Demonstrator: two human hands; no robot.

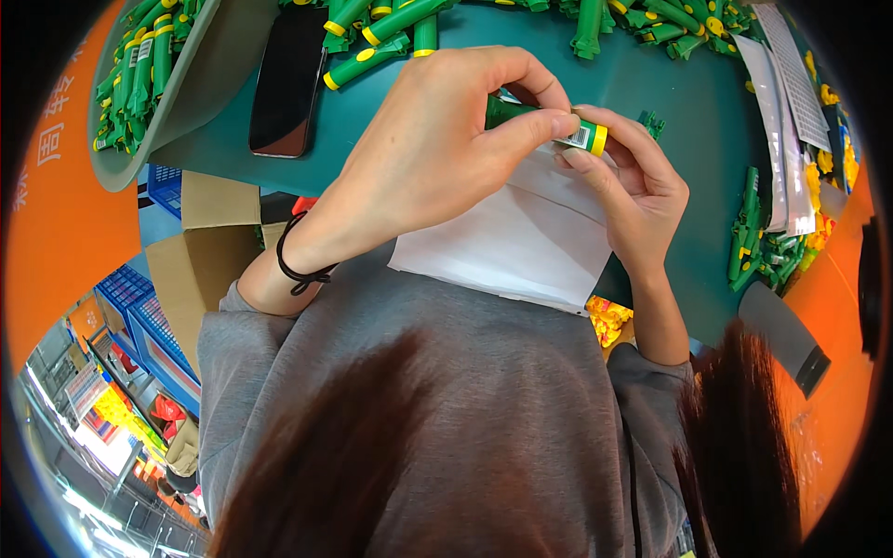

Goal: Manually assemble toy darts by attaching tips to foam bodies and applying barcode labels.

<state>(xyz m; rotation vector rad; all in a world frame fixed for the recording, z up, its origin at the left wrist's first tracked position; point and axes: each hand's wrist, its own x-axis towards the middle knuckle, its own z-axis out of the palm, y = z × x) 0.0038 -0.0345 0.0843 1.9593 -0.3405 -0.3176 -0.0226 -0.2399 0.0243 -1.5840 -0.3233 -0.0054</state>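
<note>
Both hands meet over a green plastic tube [599,141] with a yellow ring at its end and a small white barcode label on its side. My left hand [437,139] is closed round the tube's left part, its thumb pressed at the label. The fingers of my right hand [642,181] pinch the yellow-ringed end. Part of the tube is hidden behind the left fingers. Below the hands, a white sheet [507,246] lies across the table's near edge, against my grey top. A dark hair tie circles my left wrist.
On the green table [702,223], a black phone [286,88] lies left of my hands. A grey bin [200,70] of green tubes stands far left. More tubes [409,23] are heaped at the back. Label sheets [772,121] and tubes lie right. A cardboard box [200,256] sits below left.
</note>
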